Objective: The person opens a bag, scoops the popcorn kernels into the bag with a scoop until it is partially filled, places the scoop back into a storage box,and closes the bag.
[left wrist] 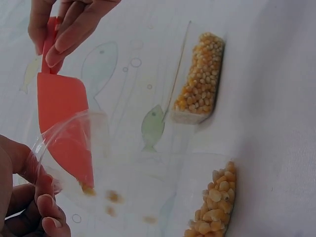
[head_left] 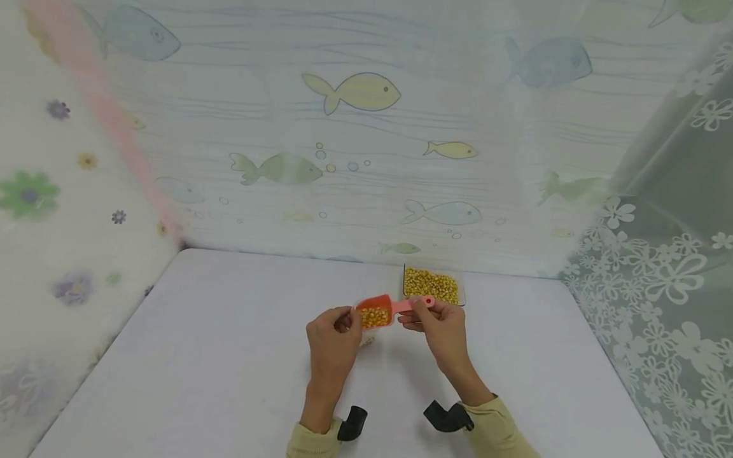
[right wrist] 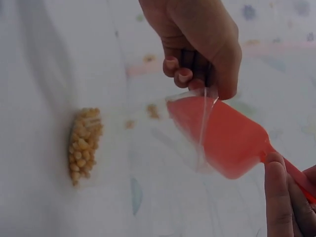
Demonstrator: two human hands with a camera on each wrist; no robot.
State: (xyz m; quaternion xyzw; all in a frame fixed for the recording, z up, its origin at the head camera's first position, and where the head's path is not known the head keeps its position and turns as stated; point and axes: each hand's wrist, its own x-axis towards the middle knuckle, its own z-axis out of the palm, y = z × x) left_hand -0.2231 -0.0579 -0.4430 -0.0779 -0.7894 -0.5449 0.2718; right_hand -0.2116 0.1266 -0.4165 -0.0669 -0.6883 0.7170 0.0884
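A red scoop loaded with yellow corn kernels is gripped by its handle in my right hand. My left hand pinches the rim of a clear plastic bag. In the left wrist view the scoop's tip reaches inside the bag's mouth. Several blurred kernels are falling from that tip. At the bag's bottom lies a small heap of corn kernels, resting low near the table.
A clear box of corn kernels stands at the back of the white table, beyond my right hand. Behind it rises a fish-patterned curtain. Floral sheets border the right side.
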